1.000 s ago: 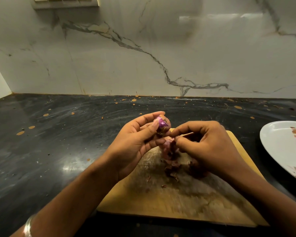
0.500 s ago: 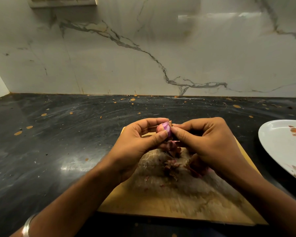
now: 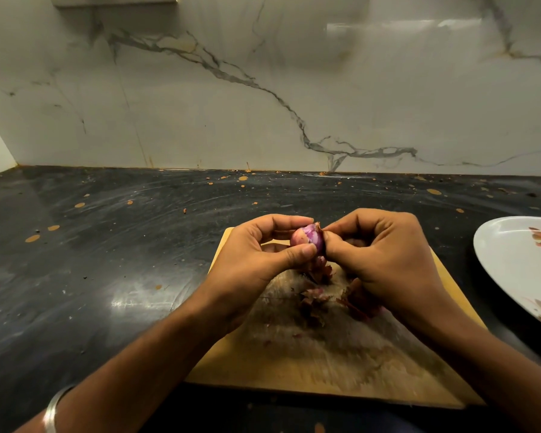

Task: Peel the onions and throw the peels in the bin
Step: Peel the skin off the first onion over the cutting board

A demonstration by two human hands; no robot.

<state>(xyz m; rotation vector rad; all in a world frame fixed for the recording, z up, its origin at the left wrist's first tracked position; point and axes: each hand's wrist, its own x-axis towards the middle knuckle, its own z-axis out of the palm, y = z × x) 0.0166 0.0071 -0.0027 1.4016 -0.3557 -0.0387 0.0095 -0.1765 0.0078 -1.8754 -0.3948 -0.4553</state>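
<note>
change: since a second ago your right hand (image 3: 384,260) closed in; its thumb now pinches skin at the onion (image 3: 306,237).
grip: left hand (image 3: 256,260) holds the onion.
where: above the cutting board (image 3: 294,364)'s far end.
meaning: mostly bare; peels (image 3: 313,300) lie on the board, none binned.

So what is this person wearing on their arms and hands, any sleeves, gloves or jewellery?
No gloves: the left hand and right hand are bare, and both forearms show no sleeves. The only thing worn is a plain silver-coloured bangle on the left wrist. No rings are visible.
</note>
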